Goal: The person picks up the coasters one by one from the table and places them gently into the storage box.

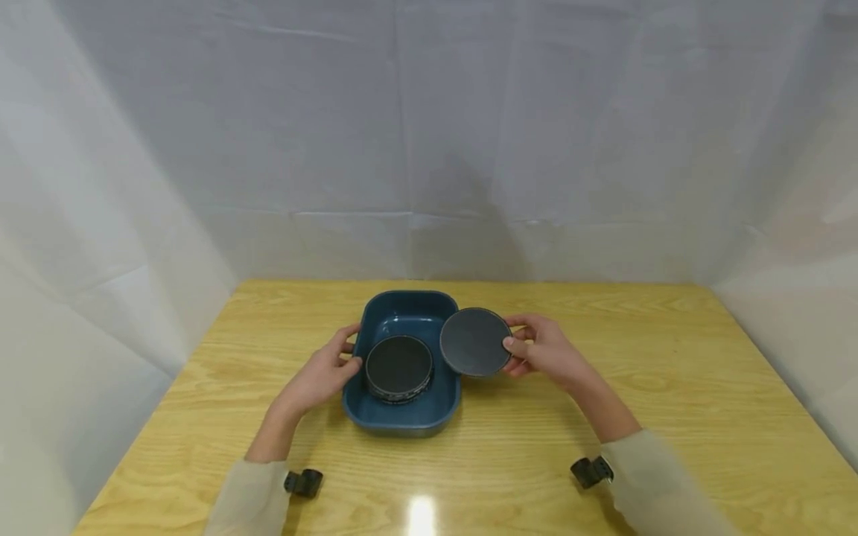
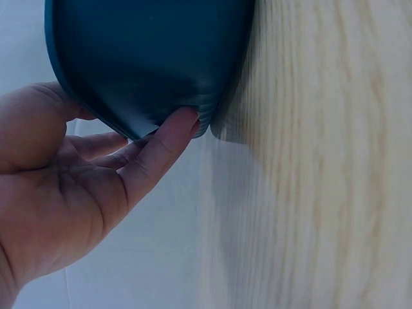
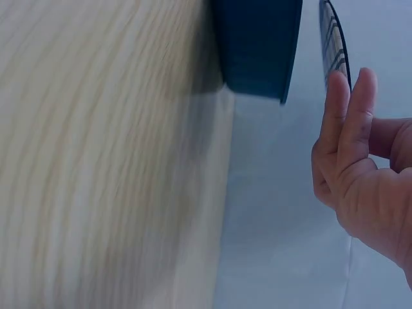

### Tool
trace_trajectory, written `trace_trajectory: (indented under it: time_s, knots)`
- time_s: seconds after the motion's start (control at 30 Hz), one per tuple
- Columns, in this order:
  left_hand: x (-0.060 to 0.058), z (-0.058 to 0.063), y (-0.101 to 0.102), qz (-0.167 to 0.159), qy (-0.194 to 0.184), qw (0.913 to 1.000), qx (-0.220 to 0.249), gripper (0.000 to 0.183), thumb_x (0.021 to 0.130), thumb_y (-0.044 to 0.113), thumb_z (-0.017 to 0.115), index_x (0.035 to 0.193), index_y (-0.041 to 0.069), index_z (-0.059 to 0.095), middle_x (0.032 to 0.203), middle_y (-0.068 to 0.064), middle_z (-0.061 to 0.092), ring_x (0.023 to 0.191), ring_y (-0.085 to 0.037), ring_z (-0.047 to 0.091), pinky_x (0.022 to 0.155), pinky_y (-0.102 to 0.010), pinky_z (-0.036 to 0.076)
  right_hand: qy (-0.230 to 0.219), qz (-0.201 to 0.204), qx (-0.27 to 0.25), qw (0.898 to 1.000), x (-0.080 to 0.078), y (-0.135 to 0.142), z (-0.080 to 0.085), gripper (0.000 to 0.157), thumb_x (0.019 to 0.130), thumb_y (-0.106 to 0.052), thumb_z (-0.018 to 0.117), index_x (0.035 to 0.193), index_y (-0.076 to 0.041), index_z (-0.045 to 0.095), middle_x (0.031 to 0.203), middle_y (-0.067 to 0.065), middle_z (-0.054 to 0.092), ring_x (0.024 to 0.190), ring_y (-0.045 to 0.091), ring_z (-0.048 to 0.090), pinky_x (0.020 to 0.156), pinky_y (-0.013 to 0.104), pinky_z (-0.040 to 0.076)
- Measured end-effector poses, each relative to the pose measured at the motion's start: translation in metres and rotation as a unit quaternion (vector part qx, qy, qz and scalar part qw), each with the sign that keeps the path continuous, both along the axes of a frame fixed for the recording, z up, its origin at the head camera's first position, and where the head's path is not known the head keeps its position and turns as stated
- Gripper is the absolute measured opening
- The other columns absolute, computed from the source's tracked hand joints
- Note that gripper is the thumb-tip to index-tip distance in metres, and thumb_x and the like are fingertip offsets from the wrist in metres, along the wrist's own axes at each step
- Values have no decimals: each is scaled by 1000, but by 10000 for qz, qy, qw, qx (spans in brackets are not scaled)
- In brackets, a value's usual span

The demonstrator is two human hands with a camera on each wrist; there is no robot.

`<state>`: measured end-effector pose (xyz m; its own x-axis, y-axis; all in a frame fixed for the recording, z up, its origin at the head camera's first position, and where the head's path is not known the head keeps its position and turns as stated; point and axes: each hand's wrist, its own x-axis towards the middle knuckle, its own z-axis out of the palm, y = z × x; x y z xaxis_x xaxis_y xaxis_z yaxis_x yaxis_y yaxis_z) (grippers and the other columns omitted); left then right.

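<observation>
A blue rectangular basin [image 1: 398, 426] with rounded corners stands on the table. Inside it lies a stack of round black mats [image 1: 399, 365] with pale trim along their edges. My left hand [image 1: 328, 372] holds the basin's left side, thumb at the rim and fingers against the outer wall [image 2: 148, 58]. Above the basin's right rim, my right hand [image 1: 539, 346] pinches another round black mat [image 1: 474, 342] by its right edge, thumb on top and fingers beneath. The right wrist view catches this mat [image 3: 335, 42] edge-on, showing a banded pale underside.
The wooden table [image 1: 643, 357] extends to both sides of the basin. White sheeting [image 1: 402, 149] hangs behind the table and along its left and right sides. A black wrist device [image 1: 592, 472] sits at each sleeve cuff.
</observation>
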<state>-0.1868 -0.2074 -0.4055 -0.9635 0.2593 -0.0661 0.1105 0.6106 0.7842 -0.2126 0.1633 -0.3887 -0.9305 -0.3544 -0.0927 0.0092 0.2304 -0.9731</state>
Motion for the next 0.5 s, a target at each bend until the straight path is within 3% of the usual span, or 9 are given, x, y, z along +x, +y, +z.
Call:
trace_trajectory:
  time_s: [0.3, 0.5]
  knots:
    - [0, 0, 2, 26, -22, 10000, 52, 59, 103, 12, 46, 156, 5, 22, 139, -31, 47, 116, -41, 57, 88, -47, 53, -68, 54, -4, 10000, -2, -46, 11, 45, 98, -1, 58, 139, 11, 44, 104, 24, 60, 63, 21, 70, 67, 47, 59]
    - [0, 0, 3, 2, -13, 10000, 57, 59, 103, 12, 46, 156, 5, 22, 138, -31, 48, 116, -41, 58, 89, -48, 53, -96, -32, 65, 9999, -2, -79, 10, 40, 95, 3, 60, 130, 15, 47, 95, 25, 62, 53, 15, 66, 59, 36, 59]
